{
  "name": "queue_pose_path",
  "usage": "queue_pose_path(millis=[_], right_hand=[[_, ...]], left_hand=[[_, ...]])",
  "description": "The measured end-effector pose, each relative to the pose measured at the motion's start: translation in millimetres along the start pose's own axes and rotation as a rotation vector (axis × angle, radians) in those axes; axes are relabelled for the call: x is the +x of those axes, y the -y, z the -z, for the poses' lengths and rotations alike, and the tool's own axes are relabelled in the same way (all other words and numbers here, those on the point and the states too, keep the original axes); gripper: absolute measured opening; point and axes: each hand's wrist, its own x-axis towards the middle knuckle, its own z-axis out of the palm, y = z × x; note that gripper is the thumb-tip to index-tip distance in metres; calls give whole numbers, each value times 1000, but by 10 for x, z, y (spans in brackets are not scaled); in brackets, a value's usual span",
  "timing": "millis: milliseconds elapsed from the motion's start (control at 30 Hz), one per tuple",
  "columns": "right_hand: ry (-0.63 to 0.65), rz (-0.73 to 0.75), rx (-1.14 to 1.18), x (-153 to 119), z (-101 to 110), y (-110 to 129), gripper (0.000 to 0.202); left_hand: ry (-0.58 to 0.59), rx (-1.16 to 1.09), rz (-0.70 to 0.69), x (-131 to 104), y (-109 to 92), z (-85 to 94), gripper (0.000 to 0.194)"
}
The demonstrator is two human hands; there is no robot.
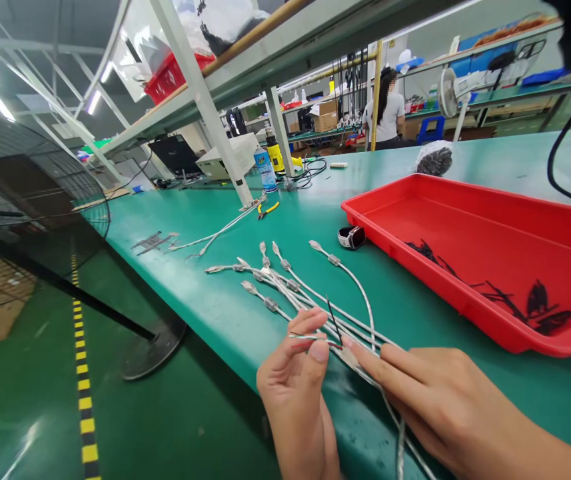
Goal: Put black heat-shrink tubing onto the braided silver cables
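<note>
My left hand (295, 387) pinches the thin coloured wires (332, 343) at the stripped end of a cable between thumb and fingers. Close beside it, my right hand (435, 393) is closed around the same cable, its index fingertip near the wires. A thin black strip (334, 317) stands up between the two hands. Under and beyond the hands lies a bundle of silvery cables (310, 293) with metal plugs and grey lumps near their ends. My right thumb is hidden.
To the right stands a red tray (415, 267) with black strips in it; a watch (352, 237) lies against its edge. Yellow-handled pliers (268, 210), more cables (215, 233) and a blue spray can (266, 170) are further back. A fan (30, 200) stands left; a person (388, 110) sits behind.
</note>
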Motion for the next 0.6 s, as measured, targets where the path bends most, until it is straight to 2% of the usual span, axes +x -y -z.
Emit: queue_pose_path(millis=[133,267,500,600], right_hand=[[-9,14,-20,-18,1,0,43],[57,27,-8,-26,13,0,43],[95,51,-45,-34,21,10,42],[99,85,-86,-34,26,14,43]], left_hand=[[-17,10,-10,-9,-8,-15,11],[0,-17,-29,-1,-3,-9,10],[115,10,-80,9,-12,18,6],[116,-5,-84,5,-10,19,4]])
